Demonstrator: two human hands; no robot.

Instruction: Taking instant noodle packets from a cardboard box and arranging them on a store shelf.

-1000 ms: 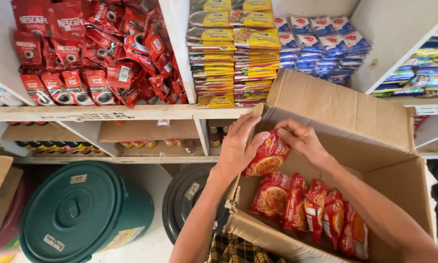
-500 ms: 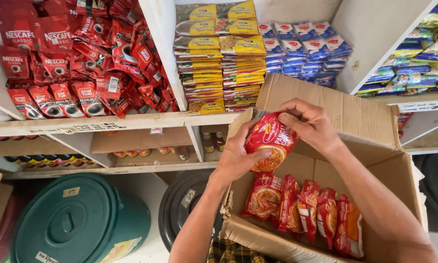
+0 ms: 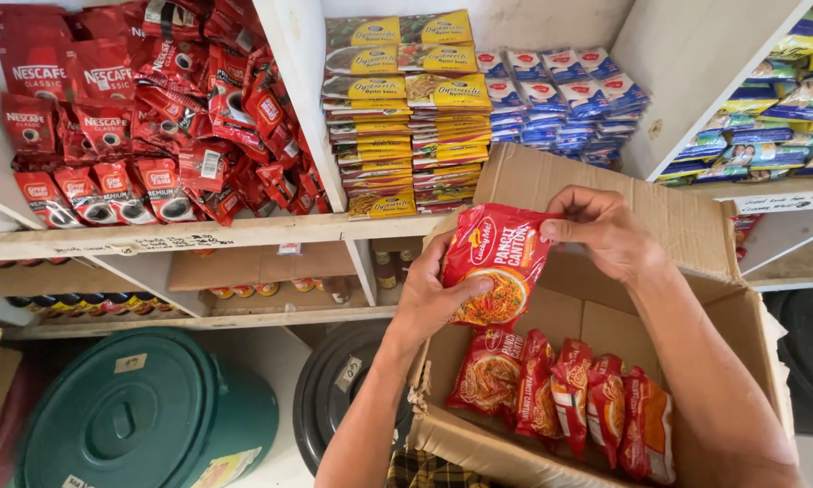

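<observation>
Cardboard box (image 3: 695, 271) nearest, a row of red noodle packets (image 3: 560, 398) standing on edge inside. Above it, both hands closed on one noodle packet (image 3: 495, 271): left hand (image 3: 433, 303) pinches lower edge, right hand (image 3: 605, 230) the top corner. Looks light, crinkly, slick film, brittle contents, so grip the edges, don't squeeze the middle. Behind: shelf (image 3: 244, 233) with red sachets (image 3: 153, 117), yellow packets (image 3: 406, 108).

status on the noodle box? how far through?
Done: the cardboard box is open and mostly empty. In hand: one red noodle packet, lifted above the box, left hand at its lower edge, right hand at its top corner. Left: a row of red packets standing in the box.
</observation>
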